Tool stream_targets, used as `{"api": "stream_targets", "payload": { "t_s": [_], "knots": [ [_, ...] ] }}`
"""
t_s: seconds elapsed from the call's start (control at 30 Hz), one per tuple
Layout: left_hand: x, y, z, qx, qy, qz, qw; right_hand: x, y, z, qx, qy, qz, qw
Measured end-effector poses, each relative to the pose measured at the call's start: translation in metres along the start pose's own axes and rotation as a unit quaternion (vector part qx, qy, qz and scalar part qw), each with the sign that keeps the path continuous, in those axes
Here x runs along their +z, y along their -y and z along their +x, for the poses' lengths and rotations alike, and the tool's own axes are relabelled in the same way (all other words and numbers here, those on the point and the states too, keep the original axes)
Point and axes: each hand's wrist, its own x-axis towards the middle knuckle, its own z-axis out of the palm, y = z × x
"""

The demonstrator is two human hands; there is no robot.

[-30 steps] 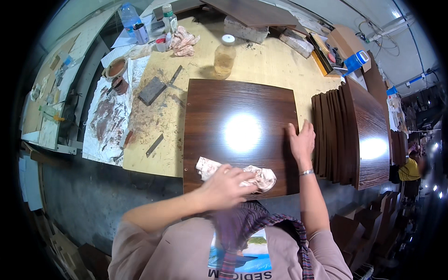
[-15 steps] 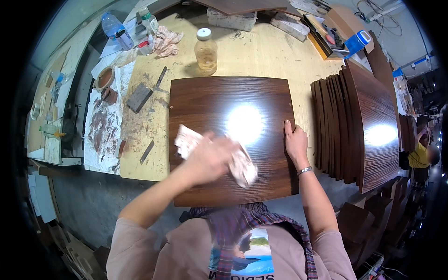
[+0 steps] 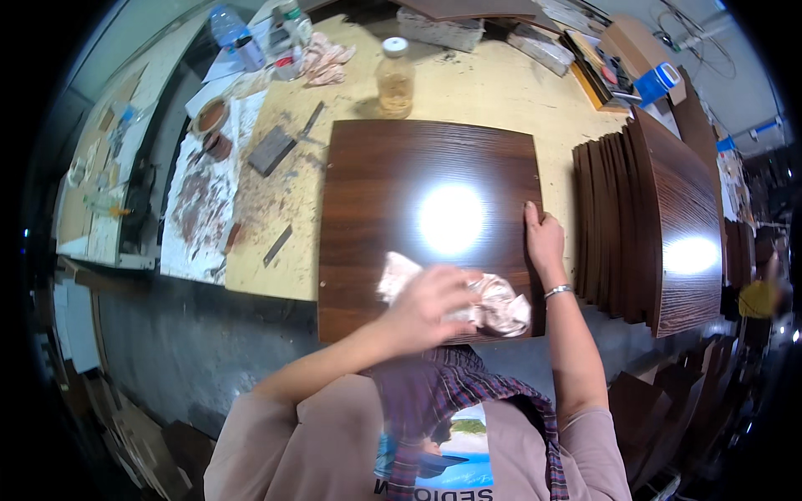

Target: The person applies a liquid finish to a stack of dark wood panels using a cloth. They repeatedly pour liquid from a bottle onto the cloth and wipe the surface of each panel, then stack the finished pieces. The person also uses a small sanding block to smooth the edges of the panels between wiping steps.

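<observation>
A dark brown wood-grain panel (image 3: 376, 192) lies flat in front of me, its near edge jutting past the table edge. With my left hand (image 3: 430, 307) I press a crumpled pale pink-white cloth (image 3: 504, 309) on the panel's near part, fingers closed over it. Some of the cloth sticks out on both sides of the hand. My right hand (image 3: 545, 240) grips the panel's right edge, thumb on top and the other fingers hidden beneath. A bright light reflection covers the middle of the panel.
A jar with a white lid (image 3: 395, 79) stands beyond the panel. Upright brown panels (image 3: 614, 225) are stacked to the right. On the left lie a dark block (image 3: 271, 150), a stained white sheet (image 3: 192, 200) and a small bowl (image 3: 210, 117). Another person (image 3: 758, 296) is at far right.
My left hand has swept the cloth right and toward me across the panel. My right hand keeps its hold on the edge. The whole view has shifted slightly.
</observation>
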Motion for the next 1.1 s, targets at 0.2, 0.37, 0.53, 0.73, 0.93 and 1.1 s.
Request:
{"api": "stream_targets", "payload": {
  "t_s": [0.2, 0.37, 0.53, 0.73, 0.93, 1.1],
  "knots": [
    [-0.113, 0.112, -0.080, -0.286, -0.174, 0.276, 0.901, -0.008, 0.004, -0.051, -0.215, -0.040, 0.177, 0.960],
    [-0.100, 0.133, -0.179, -0.267, -0.058, 0.433, 0.859, -0.012, 0.034, -0.152, -0.459, 0.125, 0.017, 0.879],
    [-0.089, 0.086, -0.200, -0.213, -0.040, 0.400, 0.891, 0.007, 0.012, -0.144, -0.386, 0.027, 0.148, 0.910],
    [-0.117, 0.088, -0.217, -0.210, -0.129, 0.370, 0.896, -0.023, 0.009, -0.091, -0.342, -0.175, 0.043, 0.922],
    [-0.055, 0.027, -0.075, -0.009, -0.106, 0.317, 0.942, 0.003, -0.008, -0.088, -0.334, -0.217, -0.131, 0.908],
    [-0.070, 0.083, -0.050, -0.066, -0.103, 0.408, 0.905, 0.003, -0.010, -0.090, -0.328, -0.210, -0.121, 0.913]
  ]
}}
